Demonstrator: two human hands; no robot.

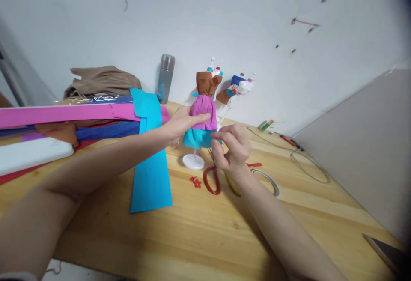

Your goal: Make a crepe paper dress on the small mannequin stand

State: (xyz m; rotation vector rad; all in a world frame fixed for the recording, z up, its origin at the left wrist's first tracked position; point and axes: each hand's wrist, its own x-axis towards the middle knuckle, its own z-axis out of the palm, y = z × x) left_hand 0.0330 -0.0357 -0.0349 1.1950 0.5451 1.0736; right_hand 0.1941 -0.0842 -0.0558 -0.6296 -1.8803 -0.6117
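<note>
A small dress form (194,161) on a round white base wears a brown strapless bodice (204,83), a gathered pink overskirt (205,106) and a turquoise skirt (194,139) beneath. My left hand (181,123) is closed round the pink part from the left, thumb across its front. At the right edge of the turquoise hem, my right hand (233,146) has its fingers curled, index finger and thumb pinching the skirt. Scissors with red handles (212,181) lie under my right hand. Beside them is a little red flower cutout (195,182).
A turquoise strip (152,178) hangs over folded pink material (64,116) at left, near a white device (35,154). Behind stand a grey flask (166,79) and another dressed form (233,90). A tape roll (271,182), a cable (310,178) and a dark device (387,251) lie right.
</note>
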